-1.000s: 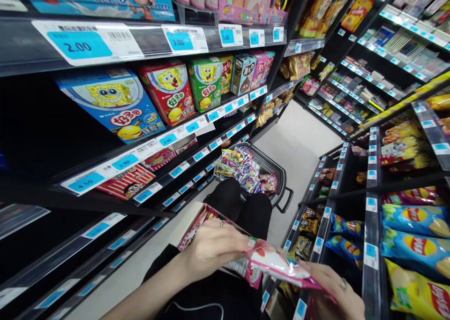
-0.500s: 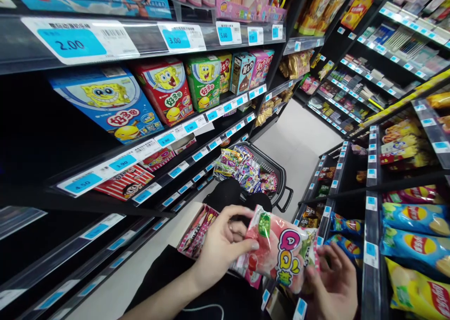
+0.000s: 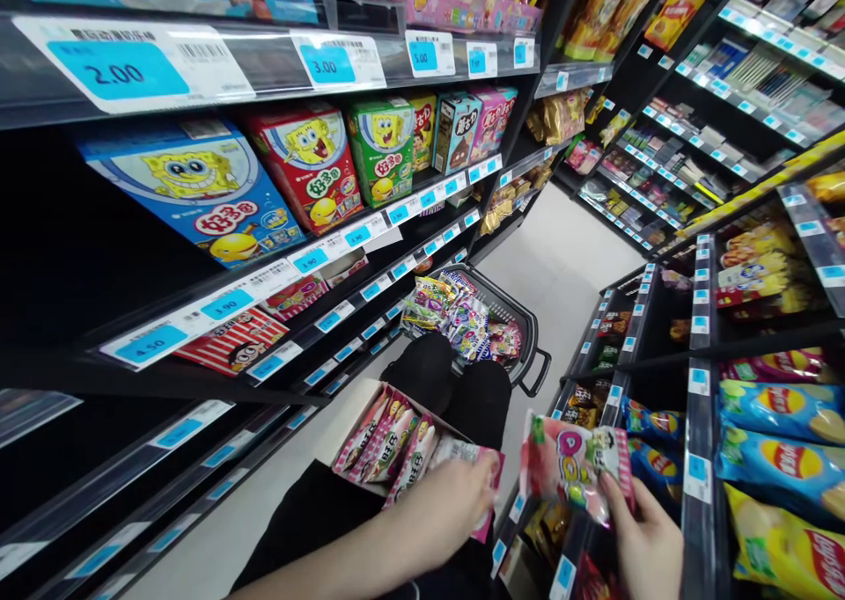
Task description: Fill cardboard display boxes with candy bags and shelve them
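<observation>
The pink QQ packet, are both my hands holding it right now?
No, only the right hand holds the pink QQ packet, while the left hand is apart from it.

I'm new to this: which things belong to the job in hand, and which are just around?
Job:
pink QQ packet, in the right grip
open box of packets, near the left grip
black basket, probably

Just around:
cartoon boxes
blue chip bags
price tags

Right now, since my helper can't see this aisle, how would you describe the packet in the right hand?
On the picture's right stand shelves with big blue bags. Left of those bags in the picture is the right hand, gripping the packet. Unlike them, it has a mainly pink front with a big purple Q.
</observation>
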The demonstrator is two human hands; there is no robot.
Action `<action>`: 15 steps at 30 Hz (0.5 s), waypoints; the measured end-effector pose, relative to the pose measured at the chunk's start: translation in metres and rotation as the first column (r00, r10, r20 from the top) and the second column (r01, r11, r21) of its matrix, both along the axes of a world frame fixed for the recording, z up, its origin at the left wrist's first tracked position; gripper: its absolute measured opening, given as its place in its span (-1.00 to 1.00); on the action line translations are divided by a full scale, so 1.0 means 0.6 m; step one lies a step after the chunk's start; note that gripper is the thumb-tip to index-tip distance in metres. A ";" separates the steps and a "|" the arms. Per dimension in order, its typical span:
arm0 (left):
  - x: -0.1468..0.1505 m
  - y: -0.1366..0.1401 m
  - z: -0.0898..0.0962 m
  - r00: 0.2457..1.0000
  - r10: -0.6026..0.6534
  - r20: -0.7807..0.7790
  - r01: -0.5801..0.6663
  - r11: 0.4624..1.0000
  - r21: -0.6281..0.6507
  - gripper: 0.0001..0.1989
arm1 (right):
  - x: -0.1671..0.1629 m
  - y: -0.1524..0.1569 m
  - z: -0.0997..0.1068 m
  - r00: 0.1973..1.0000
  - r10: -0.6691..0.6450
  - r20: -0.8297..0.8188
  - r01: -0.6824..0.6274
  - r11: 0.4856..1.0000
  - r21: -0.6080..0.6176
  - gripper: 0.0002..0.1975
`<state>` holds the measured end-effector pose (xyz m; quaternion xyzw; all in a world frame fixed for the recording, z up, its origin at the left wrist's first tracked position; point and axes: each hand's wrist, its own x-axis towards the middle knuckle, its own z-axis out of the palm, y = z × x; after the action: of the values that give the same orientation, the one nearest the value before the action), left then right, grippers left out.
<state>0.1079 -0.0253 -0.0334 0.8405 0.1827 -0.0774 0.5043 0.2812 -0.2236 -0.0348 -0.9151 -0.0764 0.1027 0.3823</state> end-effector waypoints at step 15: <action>0.025 -0.120 -0.157 0.908 -0.359 -0.215 0.410 0.664 0.625 -0.72 | 0.206 0.242 -0.238 0.993 0.084 -0.079 -0.088 0.995 -0.053 -0.75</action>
<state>0.1232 -0.0975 -0.1274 0.9789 0.0348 -0.1433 0.1413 0.4045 -0.0782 -0.1778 -0.9167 -0.0982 0.1564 0.3543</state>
